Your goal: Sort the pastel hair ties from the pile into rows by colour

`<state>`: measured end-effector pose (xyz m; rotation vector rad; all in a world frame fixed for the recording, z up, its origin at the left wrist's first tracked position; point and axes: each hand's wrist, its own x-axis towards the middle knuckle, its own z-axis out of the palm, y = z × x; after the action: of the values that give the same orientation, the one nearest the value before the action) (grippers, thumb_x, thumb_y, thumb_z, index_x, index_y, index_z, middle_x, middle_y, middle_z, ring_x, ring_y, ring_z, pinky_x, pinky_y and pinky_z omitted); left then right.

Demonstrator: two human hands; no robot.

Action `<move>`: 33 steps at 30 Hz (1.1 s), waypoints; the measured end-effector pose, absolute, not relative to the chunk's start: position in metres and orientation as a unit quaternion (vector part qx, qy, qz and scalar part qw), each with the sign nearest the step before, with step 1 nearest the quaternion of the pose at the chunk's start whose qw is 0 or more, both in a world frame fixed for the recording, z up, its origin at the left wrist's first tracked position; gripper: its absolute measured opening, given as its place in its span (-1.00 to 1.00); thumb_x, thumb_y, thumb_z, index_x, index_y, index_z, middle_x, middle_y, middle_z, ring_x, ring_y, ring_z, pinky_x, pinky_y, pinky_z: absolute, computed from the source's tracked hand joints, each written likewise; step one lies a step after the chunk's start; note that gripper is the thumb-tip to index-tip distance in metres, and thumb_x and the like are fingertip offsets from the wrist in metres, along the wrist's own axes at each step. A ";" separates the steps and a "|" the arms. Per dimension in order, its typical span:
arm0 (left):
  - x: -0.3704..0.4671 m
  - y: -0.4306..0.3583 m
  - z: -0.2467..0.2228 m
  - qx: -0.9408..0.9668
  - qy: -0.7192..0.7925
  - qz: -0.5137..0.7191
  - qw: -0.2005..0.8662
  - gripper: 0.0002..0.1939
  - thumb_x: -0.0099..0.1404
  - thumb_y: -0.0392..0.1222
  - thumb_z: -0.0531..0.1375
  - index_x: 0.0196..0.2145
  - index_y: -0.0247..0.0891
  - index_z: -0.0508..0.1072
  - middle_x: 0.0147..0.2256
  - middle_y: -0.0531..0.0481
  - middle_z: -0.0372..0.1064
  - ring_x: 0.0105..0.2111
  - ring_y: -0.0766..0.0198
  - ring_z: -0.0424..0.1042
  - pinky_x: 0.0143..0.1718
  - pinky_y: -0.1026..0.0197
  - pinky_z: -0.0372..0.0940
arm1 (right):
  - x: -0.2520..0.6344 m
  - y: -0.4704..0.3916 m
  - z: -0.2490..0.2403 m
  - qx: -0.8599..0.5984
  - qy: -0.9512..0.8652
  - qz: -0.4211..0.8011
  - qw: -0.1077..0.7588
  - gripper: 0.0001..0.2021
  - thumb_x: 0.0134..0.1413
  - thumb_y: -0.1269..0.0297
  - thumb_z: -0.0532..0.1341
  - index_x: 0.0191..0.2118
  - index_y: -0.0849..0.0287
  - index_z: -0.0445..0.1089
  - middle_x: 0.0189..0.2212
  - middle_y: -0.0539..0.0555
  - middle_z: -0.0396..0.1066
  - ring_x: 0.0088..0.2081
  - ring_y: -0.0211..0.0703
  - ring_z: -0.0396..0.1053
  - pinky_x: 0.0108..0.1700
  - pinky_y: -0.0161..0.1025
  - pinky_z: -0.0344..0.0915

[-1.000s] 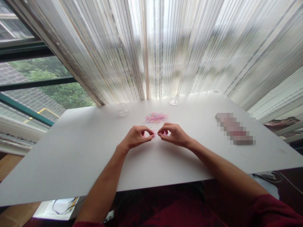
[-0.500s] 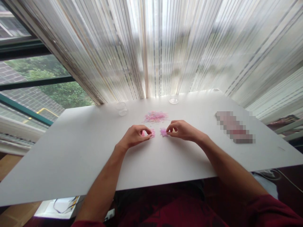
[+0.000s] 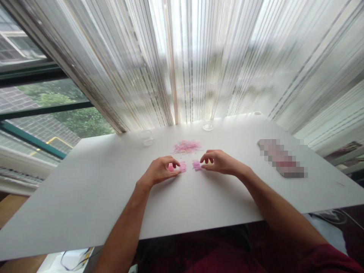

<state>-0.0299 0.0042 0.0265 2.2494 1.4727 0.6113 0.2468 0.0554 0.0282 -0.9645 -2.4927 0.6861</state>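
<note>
A mixed pile of thin pink and pastel strands point(image 3: 187, 146) lies at the middle of the table; their exact kind is too small to tell. Nearer to me are two small neat groups. My left hand point(image 3: 162, 169) has thumb and forefinger apart at the edge of the pale pink group point(image 3: 183, 166), with a brighter pink group point(image 3: 171, 167) showing through its finger gap. My right hand point(image 3: 218, 162) is open too, its thumb beside the purple group point(image 3: 196, 165). A bit of yellow point(image 3: 209, 162) shows behind its fingers, partly hidden.
Clear round dishes or lids point(image 3: 148, 141) sit at the back left of the white table point(image 3: 99, 189), with another clear lid point(image 3: 208, 127) at the back centre. A pixelated flat object point(image 3: 283, 159) lies on the right. Striped curtains point(image 3: 187, 64) hang behind the table.
Thumb and forefinger of both hands have parted from their pinches beside the pink and purple groups. The view has tilted slightly, so the table sits lower.
</note>
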 end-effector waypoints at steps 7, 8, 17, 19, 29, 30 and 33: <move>-0.030 0.007 0.023 0.803 0.541 0.193 0.159 -0.80 0.11 -0.03 0.32 -0.36 -0.18 0.53 -0.40 0.08 0.41 -0.46 0.35 0.32 -0.42 0.33 0.15 | 0.234 0.054 0.017 -0.327 -0.903 0.207 0.188 -0.83 0.00 0.26 0.34 -0.26 0.19 0.46 -0.40 0.03 0.39 -0.40 -0.25 0.30 -0.35 -0.34 0.19; -0.030 0.007 0.023 0.803 0.542 0.194 0.158 -0.82 0.12 -0.04 0.31 -0.37 -0.18 0.52 -0.40 0.08 0.41 -0.46 0.36 0.32 -0.42 0.33 0.15 | 0.233 0.054 0.016 -0.325 -0.903 0.205 0.191 -0.83 0.01 0.26 0.34 -0.26 0.19 0.45 -0.41 0.03 0.39 -0.40 -0.25 0.30 -0.35 -0.34 0.19; -0.034 0.010 0.033 0.798 0.526 0.243 0.166 -0.80 0.23 -0.05 0.21 -0.34 -0.22 0.54 -0.41 0.03 0.43 -0.50 0.36 0.25 -0.44 0.31 0.19 | 0.245 0.068 0.018 -0.343 -0.861 0.220 0.305 -0.84 0.14 0.21 0.22 -0.33 0.20 0.46 -0.46 0.03 0.39 -0.45 -0.27 0.31 -0.36 -0.32 0.24; -0.036 0.021 0.041 0.789 0.541 0.252 0.144 -0.75 0.27 -0.03 0.16 -0.31 -0.23 0.55 -0.38 -0.01 0.47 -0.51 0.34 0.27 -0.42 0.29 0.22 | 0.248 0.077 0.012 -0.364 -0.837 0.210 0.352 -0.82 0.16 0.22 0.18 -0.33 0.19 0.46 -0.46 0.04 0.41 -0.45 -0.26 0.32 -0.34 -0.30 0.26; -0.017 0.108 0.055 0.798 0.593 0.005 0.107 -0.48 0.13 -0.08 0.25 0.05 -0.26 0.45 -0.04 -0.19 0.45 -0.22 0.14 0.48 -0.18 0.23 0.33 | 0.254 0.106 -0.013 -0.479 -0.738 0.227 0.418 -0.74 0.11 0.13 0.15 -0.35 0.20 0.49 -0.50 0.04 0.46 -0.47 -0.22 0.34 -0.33 -0.26 0.31; -0.016 0.112 0.053 0.797 0.595 -0.003 0.106 -0.53 0.14 -0.10 0.23 0.02 -0.25 0.47 -0.08 -0.17 0.48 -0.22 0.14 0.48 -0.19 0.23 0.33 | 0.254 0.106 -0.013 -0.479 -0.737 0.228 0.419 -0.73 0.11 0.13 0.15 -0.35 0.20 0.49 -0.50 0.04 0.46 -0.47 -0.22 0.34 -0.33 -0.26 0.31; -0.017 0.120 0.050 0.795 0.597 -0.002 0.110 -0.66 0.16 -0.17 0.20 -0.09 -0.20 0.54 -0.22 -0.08 0.54 -0.26 0.18 0.49 -0.28 0.29 0.33 | 0.253 0.107 -0.015 -0.480 -0.737 0.230 0.416 -0.73 0.10 0.12 0.16 -0.34 0.21 0.50 -0.50 0.04 0.47 -0.47 -0.23 0.34 -0.32 -0.26 0.31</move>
<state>-0.0166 0.1200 0.0499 2.3367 1.7538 -0.0073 0.2533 0.1066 -0.0146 -1.2059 -1.8505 0.5772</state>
